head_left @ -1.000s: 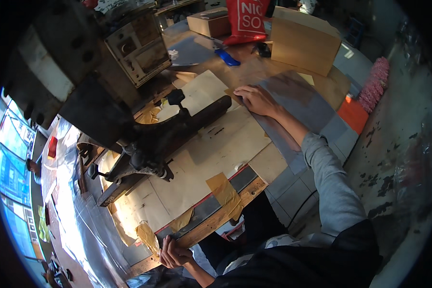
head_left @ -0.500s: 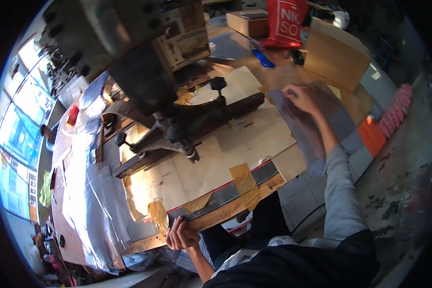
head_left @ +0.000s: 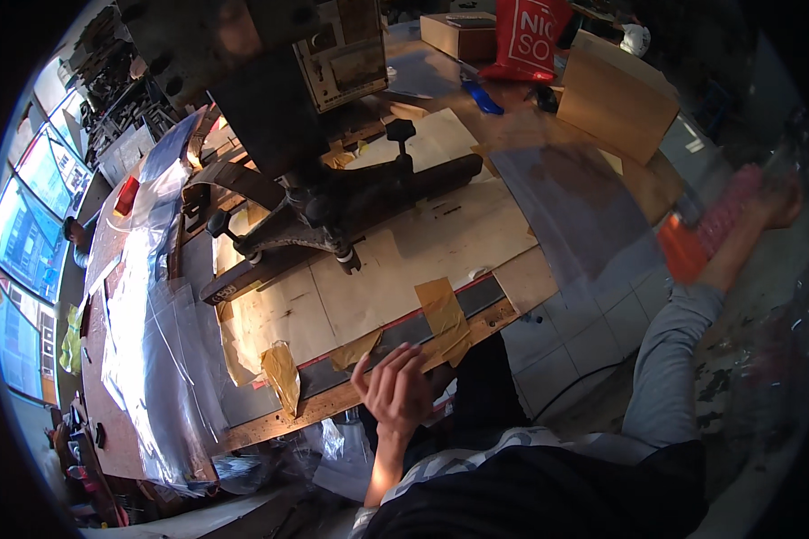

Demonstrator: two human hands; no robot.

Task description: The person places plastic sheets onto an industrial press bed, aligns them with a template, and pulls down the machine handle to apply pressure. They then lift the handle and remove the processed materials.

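Observation:
My left hand is raised at the front edge of the wooden board, its fingers apart and holding nothing. Far to the right, my right hand is blurred by motion beside a pink, shaggy bundle; whether its fingers grip anything does not show. An orange piece adjoins the bundle. Over the board stands a dark metal press head with a clamp bar and knobs. Pale sheets lie under the bar, with brown tape along the near edge. A clear plastic sheet covers the board's right end.
At the left lies a stack of shiny clear plastic sheets. Further back are an open cardboard box, a red bag and a blue object. A person is at the far left by the windows.
My right hand has left the clear plastic sheet and moved right to the pink bundle. My left hand has let go of the board's edge and opened. The view has shifted slightly.

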